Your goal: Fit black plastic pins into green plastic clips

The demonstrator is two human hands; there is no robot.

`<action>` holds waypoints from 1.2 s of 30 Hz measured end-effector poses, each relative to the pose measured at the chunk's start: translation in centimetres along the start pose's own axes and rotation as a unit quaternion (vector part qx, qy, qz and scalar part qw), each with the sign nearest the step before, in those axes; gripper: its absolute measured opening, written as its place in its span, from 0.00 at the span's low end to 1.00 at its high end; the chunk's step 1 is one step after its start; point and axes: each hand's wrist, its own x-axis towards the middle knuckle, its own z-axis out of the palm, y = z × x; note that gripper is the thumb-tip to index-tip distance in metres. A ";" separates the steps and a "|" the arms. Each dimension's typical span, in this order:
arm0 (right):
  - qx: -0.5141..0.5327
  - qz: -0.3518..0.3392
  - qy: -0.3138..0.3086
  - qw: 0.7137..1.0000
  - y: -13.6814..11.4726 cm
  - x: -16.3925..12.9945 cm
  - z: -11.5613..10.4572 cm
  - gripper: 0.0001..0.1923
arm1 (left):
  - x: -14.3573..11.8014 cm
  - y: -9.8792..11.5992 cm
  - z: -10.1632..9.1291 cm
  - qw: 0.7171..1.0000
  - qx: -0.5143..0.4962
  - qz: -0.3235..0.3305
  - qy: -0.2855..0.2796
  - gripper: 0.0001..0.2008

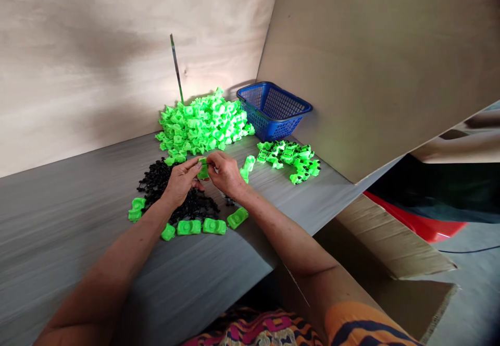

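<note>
My left hand point(180, 180) and my right hand point(225, 174) meet above the grey table point(62, 215), both pinching one small green toy car body point(203, 170) between the fingertips. Just below my hands lies a pile of small black parts point(183, 200). A row of green car bodies point(201, 226) lies along the near side of that pile. Behind my hands sits a big heap of green car bodies point(203, 124). To the right lies a smaller group of green cars with black parts fitted point(291, 158).
A blue plastic basket point(273, 109) stands in the back corner, against plywood walls. A thin metal rod point(176, 67) stands upright behind the heap. A cardboard box point(390, 262) and a red object point(422, 226) sit below the table's right edge.
</note>
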 end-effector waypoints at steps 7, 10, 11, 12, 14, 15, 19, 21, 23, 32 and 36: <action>0.127 0.075 0.002 0.989 0.7 0.3 0.1 0.03 | 0.2 -0.3 -0.3 0.999 0.046 0.014 0.020 0.25; 0.143 0.086 0.006 0.986 0.9 0.4 0.2 0.03 | 0.3 -0.3 -0.3 0.997 0.074 0.024 0.023 0.24; 0.149 0.087 0.009 0.985 0.9 0.4 0.3 0.02 | 0.3 -0.3 -0.4 0.996 0.081 0.027 0.026 0.23; 0.156 0.086 0.013 0.984 1.0 0.4 0.4 0.02 | 0.4 -0.3 -0.4 0.995 0.087 0.028 0.030 0.22; 0.171 0.082 0.023 0.982 1.2 0.4 0.7 0.02 | 0.4 -0.4 -0.4 0.994 0.099 0.028 0.036 0.20; 0.179 0.080 0.027 0.980 1.3 0.3 0.9 0.02 | 0.5 -0.4 -0.4 0.993 0.105 0.029 0.039 0.19; 0.205 0.072 0.040 0.975 1.6 0.3 1.7 0.03 | 0.6 -0.5 -0.5 0.991 0.116 0.042 0.045 0.15; 0.221 0.073 0.047 0.971 1.8 0.3 2.0 0.03 | 0.7 -0.4 -0.5 0.991 0.117 0.049 0.050 0.13; 0.241 0.070 0.051 0.967 1.8 0.2 2.3 0.04 | 0.7 -0.3 -0.5 0.989 0.124 0.056 0.053 0.12; 0.278 0.035 0.082 0.956 2.0 0.0 3.4 0.09 | 0.2 -0.7 -0.2 0.980 0.152 0.095 0.081 0.12; 0.277 0.053 0.086 0.956 1.9 -0.1 3.7 0.10 | 0.1 -0.7 -0.2 0.976 0.164 0.118 0.083 0.15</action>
